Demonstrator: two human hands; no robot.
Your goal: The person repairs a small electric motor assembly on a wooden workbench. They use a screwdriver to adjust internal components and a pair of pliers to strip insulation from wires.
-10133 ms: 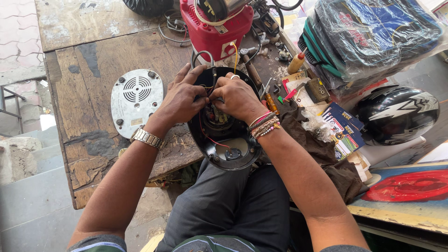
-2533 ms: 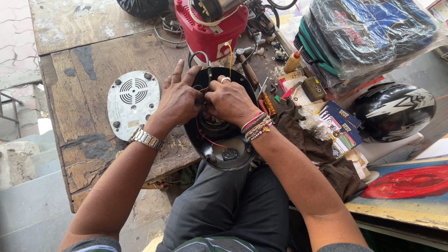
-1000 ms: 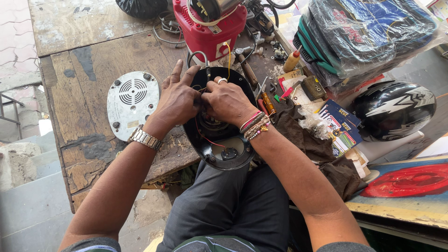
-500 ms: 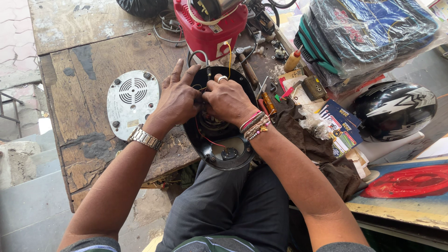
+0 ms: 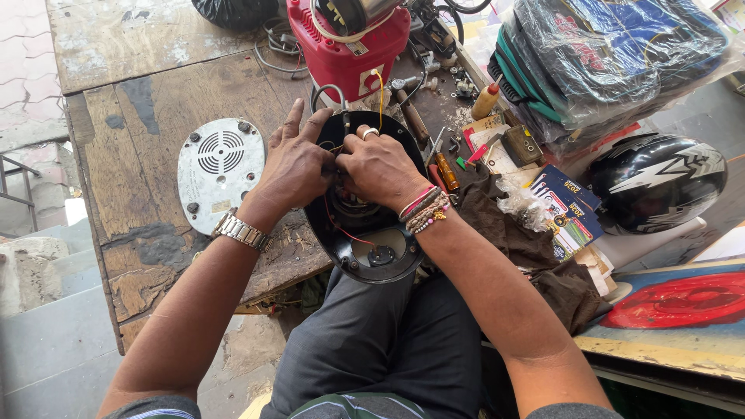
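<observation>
A black oval appliance housing [image 5: 372,240] lies open side up at the near edge of a worn wooden workbench [image 5: 140,116], with thin red and yellow wires inside it. My left hand [image 5: 291,167], with a metal watch on the wrist, rests on the housing's left rim, fingers spread and fingertips pinching at the wiring. My right hand [image 5: 380,167], with a ring and beaded bracelets, is curled over the middle of the housing, fingertips meeting the left hand's. What the fingers pinch is hidden.
A grey oval vented base plate [image 5: 220,172] lies left of the housing. A red machine [image 5: 349,43] stands behind it. Screwdrivers [image 5: 444,167], small parts and a dark rag [image 5: 520,233] lie right. A black helmet [image 5: 660,182], bagged goods [image 5: 613,54] and red part [image 5: 683,299] sit further right.
Both hands stay on the black housing; my fingers have shifted slightly over the wiring, and the view has drifted a little. Nothing else moved.
</observation>
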